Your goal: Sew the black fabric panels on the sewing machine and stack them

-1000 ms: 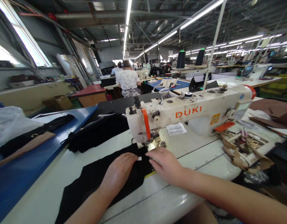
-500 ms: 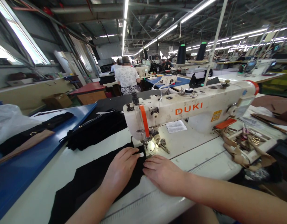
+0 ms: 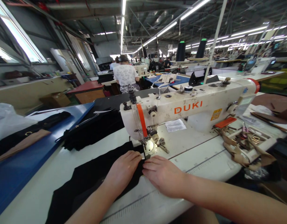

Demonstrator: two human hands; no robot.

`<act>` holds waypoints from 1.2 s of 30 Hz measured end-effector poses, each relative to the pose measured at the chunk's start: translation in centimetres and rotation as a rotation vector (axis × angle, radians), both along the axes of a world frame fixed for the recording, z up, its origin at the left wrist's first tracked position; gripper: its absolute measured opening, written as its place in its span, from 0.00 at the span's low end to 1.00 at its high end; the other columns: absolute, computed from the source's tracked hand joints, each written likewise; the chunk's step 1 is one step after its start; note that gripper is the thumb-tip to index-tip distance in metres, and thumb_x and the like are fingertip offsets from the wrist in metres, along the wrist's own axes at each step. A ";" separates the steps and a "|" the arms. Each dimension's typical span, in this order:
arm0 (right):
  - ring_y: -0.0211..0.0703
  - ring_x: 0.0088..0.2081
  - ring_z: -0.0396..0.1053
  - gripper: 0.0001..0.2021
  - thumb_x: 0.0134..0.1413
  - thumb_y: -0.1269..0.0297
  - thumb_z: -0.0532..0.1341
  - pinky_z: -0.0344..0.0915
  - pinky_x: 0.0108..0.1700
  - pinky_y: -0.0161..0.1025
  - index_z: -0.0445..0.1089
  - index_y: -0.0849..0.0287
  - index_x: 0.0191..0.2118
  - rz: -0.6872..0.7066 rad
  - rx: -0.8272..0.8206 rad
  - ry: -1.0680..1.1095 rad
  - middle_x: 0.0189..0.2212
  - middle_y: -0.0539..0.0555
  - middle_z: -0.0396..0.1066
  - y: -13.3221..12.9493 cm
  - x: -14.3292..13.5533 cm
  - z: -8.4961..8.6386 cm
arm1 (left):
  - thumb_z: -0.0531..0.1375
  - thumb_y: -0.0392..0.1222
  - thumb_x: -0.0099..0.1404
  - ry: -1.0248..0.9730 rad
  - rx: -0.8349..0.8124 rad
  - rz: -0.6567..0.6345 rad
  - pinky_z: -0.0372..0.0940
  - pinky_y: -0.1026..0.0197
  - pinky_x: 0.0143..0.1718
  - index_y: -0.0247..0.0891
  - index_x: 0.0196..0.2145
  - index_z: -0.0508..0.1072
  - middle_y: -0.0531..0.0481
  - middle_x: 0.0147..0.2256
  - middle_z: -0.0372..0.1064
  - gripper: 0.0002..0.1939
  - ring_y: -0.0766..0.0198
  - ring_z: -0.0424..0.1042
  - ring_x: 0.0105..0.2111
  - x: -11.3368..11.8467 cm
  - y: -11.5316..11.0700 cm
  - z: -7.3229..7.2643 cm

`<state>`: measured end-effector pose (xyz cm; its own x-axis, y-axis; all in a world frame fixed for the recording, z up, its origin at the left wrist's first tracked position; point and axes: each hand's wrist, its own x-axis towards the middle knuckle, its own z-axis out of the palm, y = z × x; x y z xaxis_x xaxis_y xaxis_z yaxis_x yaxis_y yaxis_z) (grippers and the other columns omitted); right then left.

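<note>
A dark piece of black fabric (image 3: 87,177) lies over the sewing machine's bed, its right edge reaching the presser foot. My left hand (image 3: 124,169) presses on it with fingers bent and held together, and a small white label (image 3: 143,156) shows by the fingertips. My right hand (image 3: 164,175) is closed at the fabric's right edge, just in front of the needle plate (image 3: 149,146); its fingertips are partly hidden. Both hands are close together, a little short of the needle. The white sewing machine (image 3: 167,107) stands right above them.
A tray (image 3: 267,146) with brown strips and metal rings sits to the right. More black fabric (image 3: 94,130) lies behind the machine head. The blue table (image 3: 24,174) at left carries a plastic bag and cut pieces. A person (image 3: 125,74) sits ahead, back turned.
My left hand has edged slightly toward the right hand, covering more fabric beside the label. The right hand stays almost in place. The view has shifted a little.
</note>
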<state>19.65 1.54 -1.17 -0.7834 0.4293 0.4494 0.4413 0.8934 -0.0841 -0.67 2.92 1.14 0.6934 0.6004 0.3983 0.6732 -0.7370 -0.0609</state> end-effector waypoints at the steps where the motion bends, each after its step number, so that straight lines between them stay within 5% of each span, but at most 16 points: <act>1: 0.46 0.47 0.68 0.09 0.63 0.70 0.56 0.63 0.52 0.43 0.72 0.63 0.43 0.000 -0.004 0.001 0.45 0.59 0.73 0.0 0.0 0.0 | 0.47 0.29 0.68 -0.006 0.012 -0.006 0.71 0.56 0.42 0.36 0.38 0.75 0.45 0.38 0.75 0.17 0.59 0.73 0.38 0.1 0.1 -0.1; 22: 0.46 0.48 0.67 0.09 0.63 0.69 0.55 0.61 0.54 0.42 0.71 0.63 0.44 0.011 -0.030 -0.037 0.45 0.58 0.73 0.0 0.2 0.5 | 0.48 0.27 0.67 0.070 0.060 -0.018 0.70 0.52 0.47 0.32 0.42 0.75 0.42 0.40 0.76 0.17 0.56 0.75 0.41 -0.1 0.0 -0.9; 29: 0.45 0.39 0.67 0.09 0.64 0.68 0.55 0.63 0.47 0.41 0.73 0.62 0.41 -0.061 -0.122 -0.089 0.35 0.55 0.73 2.5 0.6 2.5 | 0.51 0.42 0.70 -0.004 -0.117 0.182 0.67 0.50 0.53 0.36 0.51 0.72 0.42 0.51 0.72 0.17 0.54 0.71 0.51 -0.2 -1.6 -1.3; 36: 0.46 0.38 0.64 0.08 0.63 0.68 0.56 0.62 0.44 0.41 0.72 0.62 0.36 -0.091 -0.011 -0.128 0.32 0.55 0.70 4.6 0.2 1.5 | 0.50 0.44 0.70 -0.018 -0.122 0.191 0.67 0.51 0.53 0.35 0.51 0.72 0.42 0.51 0.72 0.19 0.54 0.72 0.51 0.5 -1.6 -1.5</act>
